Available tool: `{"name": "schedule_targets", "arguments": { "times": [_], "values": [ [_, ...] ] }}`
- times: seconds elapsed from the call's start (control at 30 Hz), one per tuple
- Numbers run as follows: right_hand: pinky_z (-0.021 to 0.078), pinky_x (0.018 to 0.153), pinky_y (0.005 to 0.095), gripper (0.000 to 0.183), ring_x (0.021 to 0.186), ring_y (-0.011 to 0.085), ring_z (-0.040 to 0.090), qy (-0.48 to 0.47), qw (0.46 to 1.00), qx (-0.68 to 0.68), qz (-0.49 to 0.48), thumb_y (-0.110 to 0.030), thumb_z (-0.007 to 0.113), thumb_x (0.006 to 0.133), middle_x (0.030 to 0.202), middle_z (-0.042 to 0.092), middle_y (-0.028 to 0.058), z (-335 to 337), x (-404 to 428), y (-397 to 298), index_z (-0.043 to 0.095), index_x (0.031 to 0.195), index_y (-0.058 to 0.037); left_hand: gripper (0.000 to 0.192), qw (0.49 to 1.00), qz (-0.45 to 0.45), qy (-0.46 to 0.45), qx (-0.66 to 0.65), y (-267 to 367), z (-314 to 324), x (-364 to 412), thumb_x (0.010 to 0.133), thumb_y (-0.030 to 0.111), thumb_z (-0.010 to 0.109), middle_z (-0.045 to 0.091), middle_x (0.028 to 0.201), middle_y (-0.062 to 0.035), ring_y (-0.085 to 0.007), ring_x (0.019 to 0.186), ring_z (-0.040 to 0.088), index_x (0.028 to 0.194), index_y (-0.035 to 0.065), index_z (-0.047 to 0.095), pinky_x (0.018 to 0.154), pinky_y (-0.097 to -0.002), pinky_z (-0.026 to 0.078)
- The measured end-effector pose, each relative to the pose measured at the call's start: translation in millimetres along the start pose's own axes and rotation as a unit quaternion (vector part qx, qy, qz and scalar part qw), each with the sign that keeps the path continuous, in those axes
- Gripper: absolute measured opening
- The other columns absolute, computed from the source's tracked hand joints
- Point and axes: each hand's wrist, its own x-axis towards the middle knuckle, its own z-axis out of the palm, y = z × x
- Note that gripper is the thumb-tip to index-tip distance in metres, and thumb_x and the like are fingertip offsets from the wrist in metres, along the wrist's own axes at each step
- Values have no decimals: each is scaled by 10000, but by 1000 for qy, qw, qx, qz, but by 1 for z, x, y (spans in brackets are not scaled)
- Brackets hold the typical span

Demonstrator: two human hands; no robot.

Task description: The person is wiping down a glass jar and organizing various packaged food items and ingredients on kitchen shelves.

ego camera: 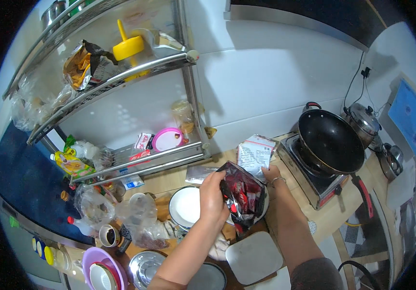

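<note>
My left hand [213,197] grips a black plastic bag [244,194] by its left side. The bag gapes upward, and small red packets [242,197] show inside. At the back of the counter, my right hand [271,174] pinches the lower edge of a white printed packet [255,156], with most fingers hidden behind it. Beneath the bag and left forearm lie a white enamel plate [184,208] and another plate mostly covered by the bag. A flat silver packet [200,174] rests left of the printed one.
A black wok [331,141] sits on a portable gas stove [313,174] at right, its handle jutting forward. A metal shelf rack [164,154] overhangs the left. Plastic bags [141,217], a cup [109,235], a purple basin [104,268] and a square board [254,257] crowd the near side.
</note>
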Motion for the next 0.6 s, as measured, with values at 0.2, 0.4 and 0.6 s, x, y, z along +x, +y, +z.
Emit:
{"name": "schedule_targets", "arguments": {
  "times": [0.2,0.4,0.6],
  "values": [
    [454,705,347,277,777,296,590,-84,977,-175,88,-213,569,689,827,605,181,-27,-16,-44,608,886,-23,297,1000,3,3,6,20,-21,-16,799,109,383,575,889,-139,-212,790,559,1002,-65,513,729,-325,458],
    [451,726,345,226,804,299,581,2,977,-215,12,-227,549,719,845,600,169,-63,-28,-129,628,866,-74,271,997,13,-23,-66,47,-50,-36,794,75,390,572,985,-154,-198,816,564,961,-94,520,747,-304,453],
    [437,739,369,208,817,306,565,-37,979,-95,-178,-235,514,751,873,605,118,-59,-67,-313,627,869,-107,360,997,54,4,-50,88,-91,-73,775,148,404,576,944,-149,-212,821,561,1035,-75,514,748,-306,447]
  ]
}}
